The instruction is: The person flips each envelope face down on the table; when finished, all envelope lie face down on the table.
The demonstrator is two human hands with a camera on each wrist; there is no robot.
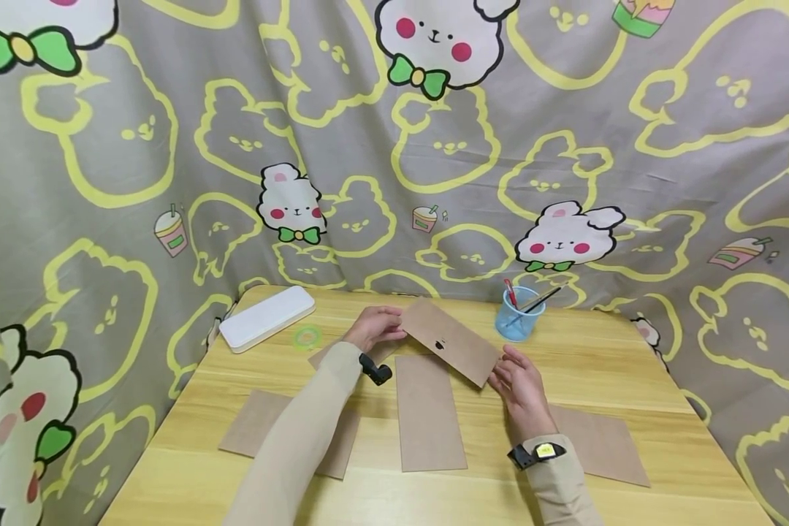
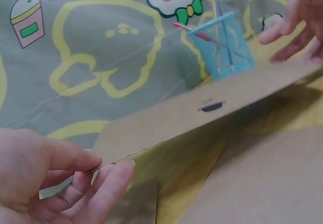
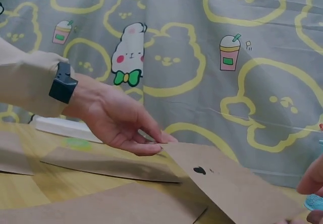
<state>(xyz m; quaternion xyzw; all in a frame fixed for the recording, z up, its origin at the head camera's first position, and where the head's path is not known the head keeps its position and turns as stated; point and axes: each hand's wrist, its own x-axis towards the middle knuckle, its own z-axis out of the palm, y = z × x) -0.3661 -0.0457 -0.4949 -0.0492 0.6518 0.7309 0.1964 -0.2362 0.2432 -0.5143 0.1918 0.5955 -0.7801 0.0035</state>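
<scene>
A brown cardboard piece point(image 1: 456, 332) with a small dark mark or hole near its edge is held tilted above the table. My left hand point(image 1: 376, 327) pinches its left corner between thumb and fingers, seen closely in the left wrist view point(image 2: 65, 178). At the other end, my right hand point(image 1: 519, 383) touches the edge with its fingers spread. In the left wrist view that hand's upper fingers stand apart from the cardboard; the lower ones are partly hidden behind it. Beneath lies a rectangular cardboard piece point(image 1: 430, 424), flat on the wood.
More flat cardboard pieces lie at left point(image 1: 246, 424), at right point(image 1: 605, 446) and partly under the left arm. A white case point(image 1: 267, 318) and a green ring-shaped item point(image 1: 307, 337) are at back left. A blue mesh cup point(image 1: 519, 321) with pens stands at back right, before a patterned curtain.
</scene>
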